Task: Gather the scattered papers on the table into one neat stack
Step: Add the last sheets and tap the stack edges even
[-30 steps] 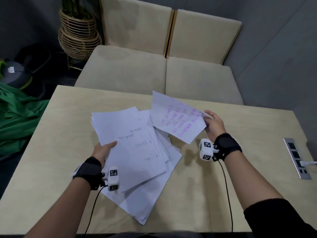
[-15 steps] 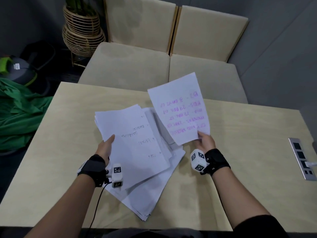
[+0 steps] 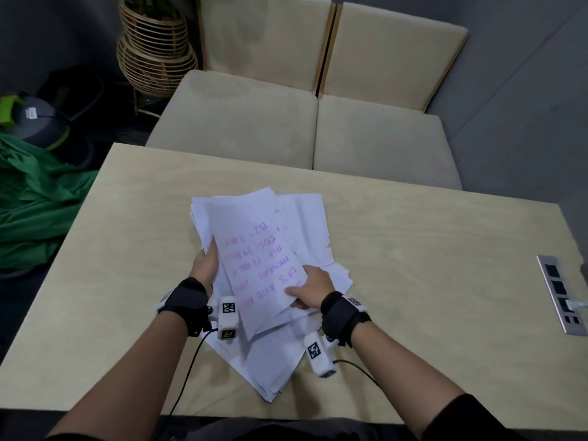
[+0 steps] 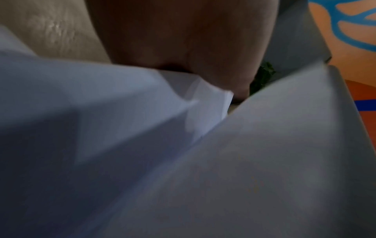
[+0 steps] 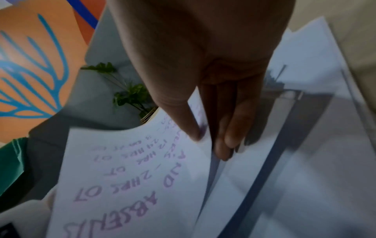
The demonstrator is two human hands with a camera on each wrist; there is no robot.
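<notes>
A loose pile of white papers (image 3: 270, 361) lies fanned out at the middle of the wooden table (image 3: 429, 265). My left hand (image 3: 211, 253) grips the left edge of a bundle of sheets (image 4: 122, 145) raised a little off that pile. On top of the bundle lies a sheet with purple handwriting (image 3: 254, 265). My right hand (image 3: 294, 296) pinches this sheet's near right edge. In the right wrist view the thumb (image 5: 191, 128) presses on top of the handwritten sheet (image 5: 132, 169) and the fingers (image 5: 223, 145) reach beneath it.
A metal socket strip (image 3: 561, 294) with a white plug is set into the table's right side. Beige cushioned seats (image 3: 254, 122) stand beyond the far edge. A wicker plant stand (image 3: 156, 55) and green cloth (image 3: 35, 211) are at the left.
My right hand has carried the purple-written sheet from the right, up and over, and laid it on the bundle in my left hand. Both hands have drawn closer together.
</notes>
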